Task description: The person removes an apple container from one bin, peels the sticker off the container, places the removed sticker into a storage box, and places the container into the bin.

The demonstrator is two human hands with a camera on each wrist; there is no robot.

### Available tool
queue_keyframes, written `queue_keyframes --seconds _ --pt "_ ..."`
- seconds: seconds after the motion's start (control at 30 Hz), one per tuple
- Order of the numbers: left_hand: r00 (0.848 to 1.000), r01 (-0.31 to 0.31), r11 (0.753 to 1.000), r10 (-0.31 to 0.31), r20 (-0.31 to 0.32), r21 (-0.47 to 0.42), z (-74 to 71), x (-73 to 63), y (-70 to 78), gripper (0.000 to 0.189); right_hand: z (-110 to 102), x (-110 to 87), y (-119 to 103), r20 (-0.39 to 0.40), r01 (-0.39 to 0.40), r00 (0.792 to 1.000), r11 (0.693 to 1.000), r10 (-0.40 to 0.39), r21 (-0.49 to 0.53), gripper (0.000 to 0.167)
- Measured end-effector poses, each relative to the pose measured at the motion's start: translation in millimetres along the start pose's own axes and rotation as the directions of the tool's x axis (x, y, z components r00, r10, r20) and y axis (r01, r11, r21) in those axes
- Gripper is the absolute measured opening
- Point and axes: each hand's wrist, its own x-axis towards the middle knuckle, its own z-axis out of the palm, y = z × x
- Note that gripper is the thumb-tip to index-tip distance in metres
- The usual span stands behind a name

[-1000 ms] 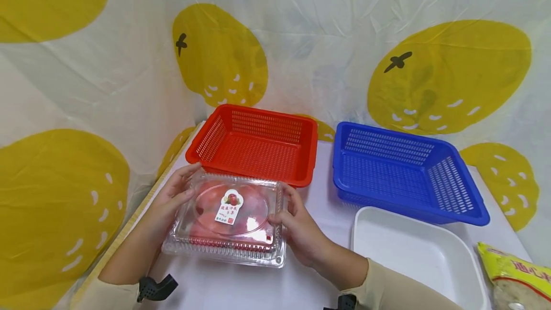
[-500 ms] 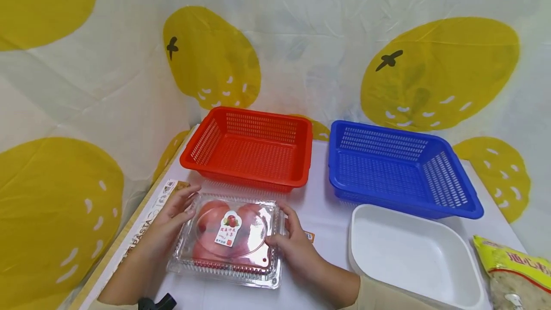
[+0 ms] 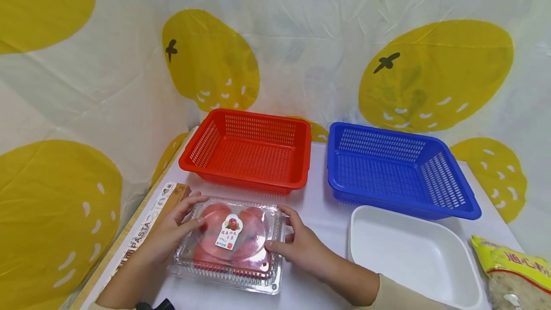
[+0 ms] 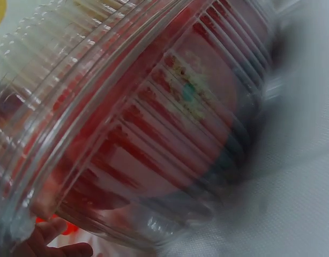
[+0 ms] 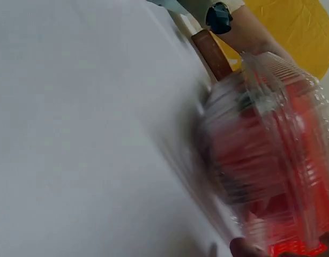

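Note:
A clear plastic clamshell box of red apples (image 3: pixel 228 245) with a white label is close over the white table in front of me, below the red basket. My left hand (image 3: pixel 174 231) grips its left side, thumb on the lid and fingers at the far left corner. On the right side, my right hand (image 3: pixel 299 243) holds it with the thumb on the lid edge and the fingers along the side. The box's ribbed wall (image 4: pixel 154 128) fills much of the left wrist view, and a fingertip (image 4: pixel 73 250) shows low at the left. In the right wrist view the box (image 5: pixel 261 160) is blurred.
Behind the box stand a red basket (image 3: pixel 254 188) and a blue basket (image 3: pixel 404 200). A white tray (image 3: pixel 413 252) lies to the right, with a yellow bag (image 3: pixel 512 267) beyond it. A long pasta box (image 3: pixel 148 224) lies along the left table edge.
Both hands have lowered the apple box toward me, away from the red basket's front edge. The pasta box at the left has come into sight. In the last half second little has moved.

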Motion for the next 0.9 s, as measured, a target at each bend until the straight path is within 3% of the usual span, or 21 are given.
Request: queue_keyframes --seconds 0.1,0.17,0.33,0.5,0.6,0.73,0.9 --pt "1.000 0.011 1.000 -0.011 -0.002 0.019 -0.2 0.6 1.9 0.054 -7 3.8 -8 -0.012 0.063 0.998 0.984 -0.066 -0.167 0.089" --pt "1.000 0.020 0.999 -0.020 -0.002 0.032 -0.2 1.0 3.6 0.055 -11 8.0 -15 -0.008 0.127 0.991 0.949 -0.135 -0.290 0.084" --pt "0.999 0.038 0.998 -0.038 0.004 0.050 0.8 1.2 5.9 0.058 -12 16.9 -36 0.067 0.241 0.968 0.812 -0.243 -0.531 0.069" --pt "0.999 0.038 0.998 -0.038 0.002 0.058 0.5 0.4 6.9 0.059 -1 24.3 -56 0.165 0.298 0.953 0.672 -0.256 -0.679 0.060" --pt "1.000 0.023 0.998 -0.024 0.004 0.052 0.1 0.1 6.4 0.058 8 29.1 -63 0.206 0.320 0.946 0.607 -0.251 -0.728 0.059" --pt "1.000 0.008 0.999 -0.009 0.006 0.051 0.6 -0.4 5.6 0.058 19 35.2 -68 0.243 0.331 0.943 0.559 -0.228 -0.761 0.059" --pt "1.000 0.016 0.998 -0.017 0.020 0.054 2.7 -0.2 6.2 0.058 31 39.9 -69 0.247 0.335 0.941 0.553 -0.230 -0.763 0.049"
